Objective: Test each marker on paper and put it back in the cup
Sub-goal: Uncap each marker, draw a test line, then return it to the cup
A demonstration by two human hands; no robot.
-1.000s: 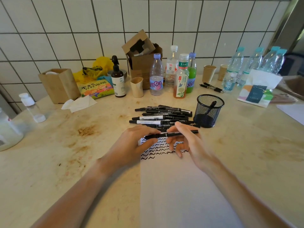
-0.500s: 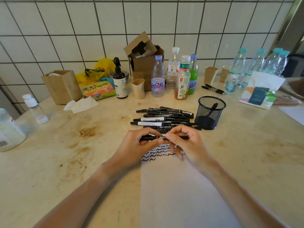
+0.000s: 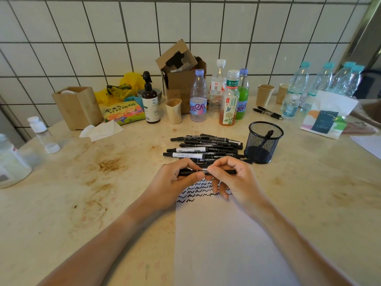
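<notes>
My left hand [image 3: 175, 180] and my right hand [image 3: 233, 178] both grip one black marker [image 3: 206, 172], held level above the top of the white paper [image 3: 226, 240]. The left fingers curl round its left end, the right fingers pinch its right part. Rows of black squiggles [image 3: 198, 190] mark the paper's top edge under my hands. Just beyond them lies a pile of several black markers [image 3: 204, 147]. The black mesh cup [image 3: 265, 142] stands to the right of the pile with one marker leaning inside.
Bottles [image 3: 228, 98], a brown pump bottle [image 3: 151, 100], a cardboard box [image 3: 181, 77], paper cups [image 3: 265, 94] and a tissue pack [image 3: 327, 116] line the tiled wall. A wooden holder [image 3: 77, 106] and clear bottles [image 3: 43, 135] stand at the left. The stained counter [image 3: 92, 182] stretches around the paper.
My hands have drawn closer together on the marker, the left one now closing round its left end. The marker sits a little nearer to me over the paper.
</notes>
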